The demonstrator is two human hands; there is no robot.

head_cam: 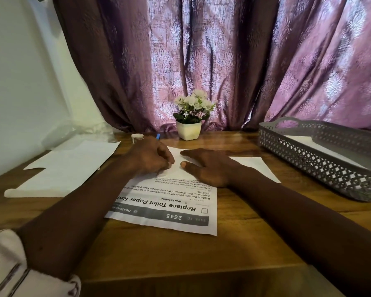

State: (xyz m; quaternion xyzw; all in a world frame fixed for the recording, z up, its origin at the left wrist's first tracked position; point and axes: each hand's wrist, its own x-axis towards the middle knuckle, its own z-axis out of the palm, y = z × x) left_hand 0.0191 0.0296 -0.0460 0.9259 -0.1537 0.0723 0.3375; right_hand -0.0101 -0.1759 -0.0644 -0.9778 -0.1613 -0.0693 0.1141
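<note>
While the right hand [208,166] is pressing flat, fingers straight, on the printed sheet [169,204], the left hand [152,156] is gripping a blue pen [157,136].
The sheet is lying mid-worktop [180,254], its far part folded over under both hands; a flower pot [189,130] is standing beyond, a grey basket [308,155] sitting to the right.

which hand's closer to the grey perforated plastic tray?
Right. The right hand lies flat on the printed white paper sheet, left of the grey perforated plastic tray; the left hand sits farther left.
</note>
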